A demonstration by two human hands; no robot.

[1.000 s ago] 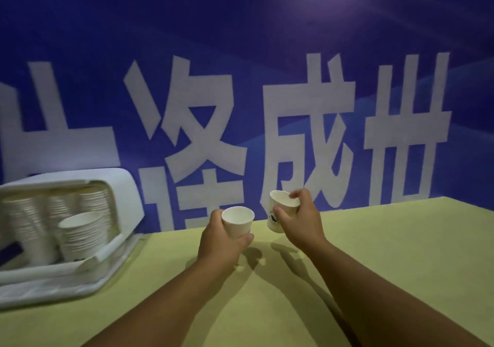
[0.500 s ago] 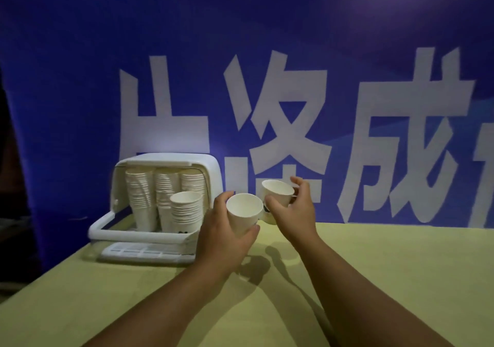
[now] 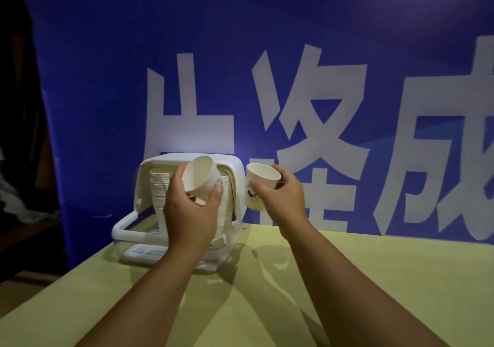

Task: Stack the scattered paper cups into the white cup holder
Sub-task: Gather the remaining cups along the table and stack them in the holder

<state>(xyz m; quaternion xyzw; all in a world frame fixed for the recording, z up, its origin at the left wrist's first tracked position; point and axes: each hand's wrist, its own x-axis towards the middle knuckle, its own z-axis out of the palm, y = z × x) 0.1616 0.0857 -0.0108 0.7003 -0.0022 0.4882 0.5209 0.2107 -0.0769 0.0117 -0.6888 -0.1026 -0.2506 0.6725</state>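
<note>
The white cup holder (image 3: 238, 186) stands on the yellow-green table (image 3: 374, 279), close to the table's left edge, with the blue banner (image 3: 120, 79) just behind it. To the holder's right and in front of it the tabletop lies open. Stacks of cups (image 3: 159, 189) stand inside the holder. The left hand (image 3: 191, 214) is raised in front of the holder's open face, thumb and fingers curled round a tilted paper cup (image 3: 200, 181), which is level with the holder's top. The right hand (image 3: 284, 199) is just right of the holder, pinching a second paper cup (image 3: 260, 186), mouth up, with a blue mark on its side, clear of the holder's wall.
</note>
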